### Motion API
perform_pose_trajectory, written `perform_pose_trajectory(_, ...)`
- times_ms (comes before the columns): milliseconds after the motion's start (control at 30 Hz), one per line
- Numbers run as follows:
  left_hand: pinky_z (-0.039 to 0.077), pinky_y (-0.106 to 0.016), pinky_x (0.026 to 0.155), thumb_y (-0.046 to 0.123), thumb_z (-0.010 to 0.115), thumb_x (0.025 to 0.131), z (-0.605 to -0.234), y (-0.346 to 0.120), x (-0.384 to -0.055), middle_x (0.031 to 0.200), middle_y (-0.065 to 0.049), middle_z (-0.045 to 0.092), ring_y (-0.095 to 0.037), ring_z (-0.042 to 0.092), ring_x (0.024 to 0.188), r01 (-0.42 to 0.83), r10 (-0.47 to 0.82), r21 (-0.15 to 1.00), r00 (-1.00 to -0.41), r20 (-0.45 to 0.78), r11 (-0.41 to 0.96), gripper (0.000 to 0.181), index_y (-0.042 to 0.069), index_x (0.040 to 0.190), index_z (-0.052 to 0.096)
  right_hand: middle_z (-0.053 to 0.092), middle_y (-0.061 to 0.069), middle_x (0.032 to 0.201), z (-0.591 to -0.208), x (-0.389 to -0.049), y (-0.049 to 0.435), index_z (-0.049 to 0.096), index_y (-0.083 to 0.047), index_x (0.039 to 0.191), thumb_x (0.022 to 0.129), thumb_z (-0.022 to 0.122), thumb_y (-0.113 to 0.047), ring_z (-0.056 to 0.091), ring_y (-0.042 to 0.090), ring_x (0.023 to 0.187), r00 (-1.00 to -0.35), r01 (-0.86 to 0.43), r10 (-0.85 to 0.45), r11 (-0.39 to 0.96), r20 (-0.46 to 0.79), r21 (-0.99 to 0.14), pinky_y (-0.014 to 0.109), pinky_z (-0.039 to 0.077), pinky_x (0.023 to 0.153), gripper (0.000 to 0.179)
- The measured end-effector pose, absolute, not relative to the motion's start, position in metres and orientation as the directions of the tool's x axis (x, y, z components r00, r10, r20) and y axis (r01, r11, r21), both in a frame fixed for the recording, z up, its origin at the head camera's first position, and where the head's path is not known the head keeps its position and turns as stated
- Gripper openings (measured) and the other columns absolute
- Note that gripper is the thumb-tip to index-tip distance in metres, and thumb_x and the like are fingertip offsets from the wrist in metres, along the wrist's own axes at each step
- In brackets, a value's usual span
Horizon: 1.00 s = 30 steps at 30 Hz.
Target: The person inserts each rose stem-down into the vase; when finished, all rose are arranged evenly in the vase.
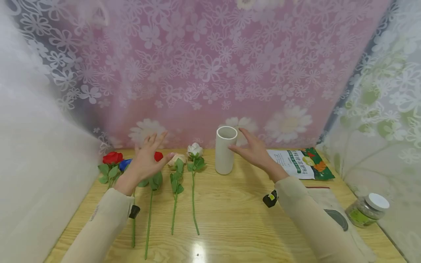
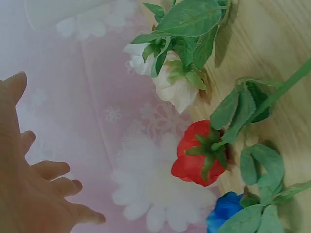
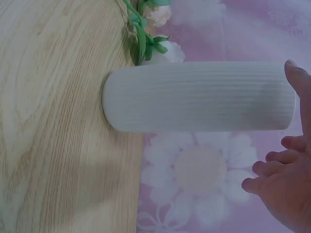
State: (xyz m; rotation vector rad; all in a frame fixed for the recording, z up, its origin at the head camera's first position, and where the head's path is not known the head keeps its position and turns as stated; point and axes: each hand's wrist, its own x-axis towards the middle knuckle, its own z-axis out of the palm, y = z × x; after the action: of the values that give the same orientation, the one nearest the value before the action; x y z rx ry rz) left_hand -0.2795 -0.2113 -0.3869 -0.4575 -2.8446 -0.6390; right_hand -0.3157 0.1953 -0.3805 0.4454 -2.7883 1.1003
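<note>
A white ribbed vase [image 1: 225,155] stands upright toward the back of the wooden table. Close by its right side is my right hand [image 1: 253,149], thumb and fingers spread around the rim's height with nothing held. In the right wrist view the thumb overlaps the top of the vase [image 3: 199,97]. My left hand [image 1: 146,162] hovers over the artificial roses, its fingers apart and holding nothing. Below it lie a blue rose [image 2: 226,213] and a red rose [image 2: 199,154]. Farther right are a cream rose [image 1: 177,159] and a white rose [image 1: 195,149], stems toward me. Another red rose [image 1: 113,157] lies at far left.
A white and green packet [image 1: 300,164] lies at the back right. Nearer me are a light cloth item [image 1: 323,201] with a dark patch, partly under my right sleeve, and a white-lidded jar [image 1: 366,210]. Floral curtains [image 1: 210,73] border the table.
</note>
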Motion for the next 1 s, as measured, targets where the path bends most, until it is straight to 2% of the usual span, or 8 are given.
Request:
perform_pose_trajectory(100,0.009,-0.085,0.12,0.066,0.055,0.102,-0.39,-0.218,-0.276,0.177,-0.014,0.014,-0.048,0.025,0.159,0.34,0.235,0.458,-0.933,0.272,0.821,0.085,0.045,0.168,0.005,0.03,0.012,0.173,-0.381,-0.319,0.189,0.025,-0.023,0.169,0.094,0.068,-0.067,0.033,0.043,0.157,-0.951,-0.308,-0.226,0.669,0.209,-0.677,0.072,0.033,0.122,0.097)
perform_pose_trajectory(200,0.051,-0.07,0.105,0.058,0.059,0.104,-0.393,-0.225,-0.269,0.175,-0.014,0.023,-0.041,0.072,0.113,0.343,0.209,0.53,-0.931,0.298,0.775,0.083,0.043,0.168,0.009,0.036,0.016,0.17,-0.383,-0.321,0.184,0.027,-0.021,0.168,0.093,0.069,-0.067,0.037,0.042,0.155,-0.95,-0.311,-0.225,0.657,0.215,-0.687,0.069,0.037,0.121,0.098)
perform_pose_trajectory(333,0.047,-0.035,0.044,0.054,0.061,0.104,-0.399,-0.236,-0.258,0.108,-0.028,0.072,-0.018,0.045,0.04,0.31,0.148,0.59,-0.94,0.307,0.746,0.082,0.043,0.169,0.011,0.038,0.015,0.169,-0.387,-0.323,0.179,0.026,-0.021,0.168,0.094,0.072,-0.064,0.037,0.038,0.156,-0.95,-0.311,-0.23,0.611,0.213,-0.728,0.065,0.037,0.123,0.097)
perform_pose_trajectory(467,0.052,-0.04,0.048,0.053,0.06,0.104,-0.404,-0.251,-0.247,0.117,-0.032,0.072,-0.029,0.058,0.053,0.256,0.052,0.625,-0.944,0.326,0.738,0.081,0.038,0.17,0.015,0.042,0.01,0.168,-0.389,-0.324,0.176,0.029,-0.021,0.167,0.095,0.075,-0.055,0.039,0.032,0.157,-0.942,-0.33,-0.24,0.532,0.235,-0.779,0.058,0.036,0.126,0.092)
perform_pose_trajectory(533,0.064,-0.056,0.073,0.051,0.061,0.105,-0.406,-0.26,-0.243,0.15,-0.031,0.056,-0.043,0.074,0.093,0.235,0.011,0.655,-0.945,0.327,0.718,0.081,0.033,0.17,0.017,0.047,0.009,0.164,-0.39,-0.324,0.175,0.033,-0.021,0.165,0.096,0.075,-0.052,0.042,0.03,0.155,-0.936,-0.347,-0.24,0.516,0.257,-0.783,0.056,0.038,0.126,0.087)
perform_pose_trajectory(633,0.05,-0.069,0.106,0.044,0.062,0.106,-0.41,-0.274,-0.237,0.163,-0.029,0.041,-0.052,0.049,0.143,0.206,-0.038,0.708,-0.949,0.312,0.676,0.08,0.027,0.171,0.019,0.052,0.008,0.16,-0.391,-0.325,0.174,0.039,-0.023,0.162,0.096,0.076,-0.051,0.047,0.029,0.152,-0.932,-0.36,-0.233,0.507,0.278,-0.783,0.054,0.041,0.124,0.08)
perform_pose_trajectory(867,0.058,-0.015,0.088,0.04,0.061,0.107,-0.426,-0.307,-0.223,0.156,-0.034,0.048,-0.055,0.055,0.136,0.157,-0.085,0.765,-0.96,0.266,0.624,0.074,0.013,0.168,0.028,0.055,0.01,0.158,-0.391,-0.326,0.175,0.041,-0.021,0.16,0.097,0.078,-0.043,0.052,0.033,0.147,-0.926,-0.369,-0.249,0.428,0.285,-0.825,0.055,0.049,0.117,0.076)
perform_pose_trajectory(1000,0.049,-0.003,0.072,0.038,0.063,0.106,-0.436,-0.324,-0.213,0.145,-0.034,0.058,-0.027,0.075,0.115,0.124,-0.131,0.756,-0.954,0.268,0.642,0.069,0.007,0.163,0.039,0.054,0.01,0.158,-0.392,-0.326,0.175,0.043,-0.022,0.16,0.096,0.079,-0.04,0.05,0.034,0.149,-0.927,-0.362,-0.253,0.407,0.278,-0.839,0.056,0.05,0.115,0.076)
